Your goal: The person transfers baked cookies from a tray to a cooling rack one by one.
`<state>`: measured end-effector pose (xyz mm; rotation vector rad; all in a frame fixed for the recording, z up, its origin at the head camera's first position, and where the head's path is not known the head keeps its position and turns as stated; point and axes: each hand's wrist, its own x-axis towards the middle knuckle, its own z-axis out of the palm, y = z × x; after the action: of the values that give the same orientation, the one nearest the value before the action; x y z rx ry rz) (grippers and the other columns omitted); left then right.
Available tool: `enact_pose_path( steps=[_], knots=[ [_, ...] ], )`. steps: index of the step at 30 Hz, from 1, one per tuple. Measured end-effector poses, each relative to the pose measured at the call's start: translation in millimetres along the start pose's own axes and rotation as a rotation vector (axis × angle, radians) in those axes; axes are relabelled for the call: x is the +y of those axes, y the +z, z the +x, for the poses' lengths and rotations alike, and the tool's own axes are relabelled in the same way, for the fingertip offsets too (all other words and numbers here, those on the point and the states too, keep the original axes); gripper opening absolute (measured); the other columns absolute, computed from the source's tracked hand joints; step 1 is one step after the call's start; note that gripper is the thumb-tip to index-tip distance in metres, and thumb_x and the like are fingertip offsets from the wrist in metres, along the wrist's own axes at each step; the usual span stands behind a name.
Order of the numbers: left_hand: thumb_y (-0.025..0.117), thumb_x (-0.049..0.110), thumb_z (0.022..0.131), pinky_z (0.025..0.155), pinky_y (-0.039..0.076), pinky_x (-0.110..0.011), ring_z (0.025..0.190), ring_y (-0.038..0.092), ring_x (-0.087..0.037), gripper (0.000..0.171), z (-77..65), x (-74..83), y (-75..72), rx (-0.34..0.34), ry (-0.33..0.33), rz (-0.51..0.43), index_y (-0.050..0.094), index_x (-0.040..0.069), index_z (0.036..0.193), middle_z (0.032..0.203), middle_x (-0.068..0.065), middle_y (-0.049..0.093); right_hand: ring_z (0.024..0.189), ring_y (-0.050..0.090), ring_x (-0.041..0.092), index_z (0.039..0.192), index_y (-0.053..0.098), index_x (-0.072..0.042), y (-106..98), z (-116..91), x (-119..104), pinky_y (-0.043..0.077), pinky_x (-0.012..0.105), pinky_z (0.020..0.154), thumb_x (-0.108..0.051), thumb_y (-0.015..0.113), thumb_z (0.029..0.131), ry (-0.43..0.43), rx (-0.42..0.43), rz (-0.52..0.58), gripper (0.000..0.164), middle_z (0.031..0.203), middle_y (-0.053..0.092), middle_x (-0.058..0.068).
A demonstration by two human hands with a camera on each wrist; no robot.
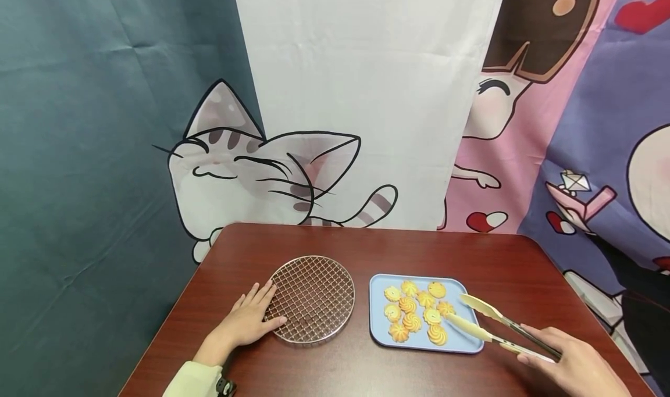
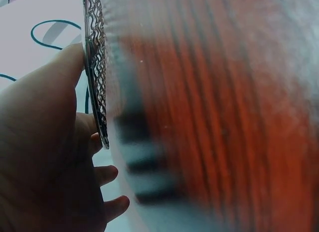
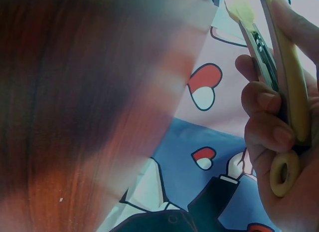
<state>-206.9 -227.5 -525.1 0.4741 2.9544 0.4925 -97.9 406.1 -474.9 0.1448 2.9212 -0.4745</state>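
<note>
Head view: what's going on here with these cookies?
A person's right hand holds tongs, their tips apart over the right side of a blue tray. The cookies all lie on that tray. The left hand rests on the left edge of a round wire rack, which sits to the tray's left on the table.

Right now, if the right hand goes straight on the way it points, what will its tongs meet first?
Likely the nearest cookie on the blue tray, beside the tongs in the right hand; the tongs' height is unclear, so they might pass above.
</note>
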Motion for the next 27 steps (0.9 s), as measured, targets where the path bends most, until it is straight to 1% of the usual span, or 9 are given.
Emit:
enact_pose_path(
  steps=[3, 9, 11, 12, 14, 18, 23, 25, 27],
  knots=[
    [0.058, 0.063, 0.094, 0.115, 0.021, -0.07, 0.151, 0.021, -0.046, 0.09, -0.3, 0.5, -0.7, 0.007, 0.006, 0.003, 0.035, 0.003, 0.157, 0.165, -0.017, 0.028, 0.09, 0.063, 0.026, 0.131, 0.066, -0.005, -2, 2, -1, 0.055, 0.057, 0.071, -0.07, 0.072, 0.079, -0.015, 0.009, -0.013, 0.084, 0.11, 0.068, 0.011],
    [0.058, 0.062, 0.094, 0.115, 0.021, -0.07, 0.151, 0.022, -0.047, 0.089, -1.6, 1.6, -2.2, 0.015, 0.009, 0.007, 0.035, 0.002, 0.156, 0.165, -0.017, 0.028, 0.088, 0.062, 0.024, 0.131, 0.067, -0.006, -3, 6, -4, 0.056, 0.058, 0.071, -0.069, 0.073, 0.078, -0.035, -0.003, -0.026, 0.083, 0.109, 0.068, 0.009],
    [0.058, 0.062, 0.094, 0.115, 0.021, -0.07, 0.151, 0.022, -0.047, 0.089, -1.8, 1.7, -1.8, 0.017, 0.008, 0.004, 0.036, 0.002, 0.156, 0.164, -0.017, 0.029, 0.087, 0.061, 0.023, 0.13, 0.067, -0.006, -3, 6, -6, 0.056, 0.056, 0.07, -0.067, 0.074, 0.079, -0.049, -0.006, -0.027, 0.08, 0.106, 0.068, 0.007],
    [0.059, 0.062, 0.094, 0.115, 0.021, -0.07, 0.15, 0.022, -0.047, 0.089, -1.9, 1.6, -1.4, 0.02, 0.009, 0.001, 0.036, 0.002, 0.156, 0.164, -0.018, 0.029, 0.085, 0.06, 0.021, 0.13, 0.068, -0.007, -3, 6, -8, 0.056, 0.052, 0.069, -0.066, 0.074, 0.078, -0.053, -0.002, -0.029, 0.079, 0.104, 0.067, 0.005],
    [0.06, 0.06, 0.094, 0.115, 0.021, -0.07, 0.15, 0.022, -0.047, 0.089, -2.3, 1.9, -1.0, 0.027, 0.012, -0.002, 0.036, 0.001, 0.156, 0.164, -0.018, 0.03, 0.083, 0.058, 0.02, 0.129, 0.069, -0.008, -5, 7, -10, 0.055, 0.047, 0.067, -0.064, 0.076, 0.078, -0.07, 0.015, -0.034, 0.076, 0.1, 0.066, 0.002],
    [0.061, 0.058, 0.094, 0.114, 0.021, -0.071, 0.15, 0.023, -0.048, 0.087, -3.4, 2.2, -0.6, 0.03, 0.018, -0.007, 0.037, 0.0, 0.155, 0.163, -0.019, 0.03, 0.08, 0.055, 0.018, 0.128, 0.07, -0.01, -8, 8, -14, 0.052, 0.04, 0.065, -0.062, 0.077, 0.078, -0.083, 0.022, -0.041, 0.073, 0.095, 0.063, -0.001],
    [0.059, 0.061, 0.095, 0.116, 0.02, -0.069, 0.151, 0.02, -0.047, 0.088, -3.2, 3.3, -2.9, 0.004, 0.003, 0.005, 0.035, 0.002, 0.156, 0.165, -0.017, 0.028, 0.079, 0.053, 0.016, 0.128, 0.071, -0.013, -10, 10, -17, 0.048, 0.036, 0.064, -0.064, 0.076, 0.077, -0.093, 0.023, -0.048, 0.072, 0.092, 0.062, -0.003],
    [0.057, 0.062, 0.095, 0.117, 0.02, -0.069, 0.152, 0.02, -0.046, 0.089, -2.5, 3.5, -3.6, -0.004, -0.001, 0.013, 0.034, 0.003, 0.157, 0.165, -0.016, 0.027, 0.079, 0.053, 0.016, 0.129, 0.07, -0.013, -11, 11, -17, 0.047, 0.036, 0.064, -0.064, 0.076, 0.077, -0.09, 0.011, -0.046, 0.072, 0.092, 0.062, -0.003],
    [0.057, 0.063, 0.095, 0.117, 0.02, -0.069, 0.152, 0.02, -0.045, 0.09, -1.9, 3.3, -3.8, -0.007, -0.002, 0.018, 0.034, 0.003, 0.157, 0.165, -0.015, 0.027, 0.081, 0.054, 0.018, 0.13, 0.069, -0.011, -12, 12, -17, 0.048, 0.037, 0.064, -0.062, 0.076, 0.079, -0.088, -0.014, -0.038, 0.072, 0.093, 0.061, -0.002]
  ],
)
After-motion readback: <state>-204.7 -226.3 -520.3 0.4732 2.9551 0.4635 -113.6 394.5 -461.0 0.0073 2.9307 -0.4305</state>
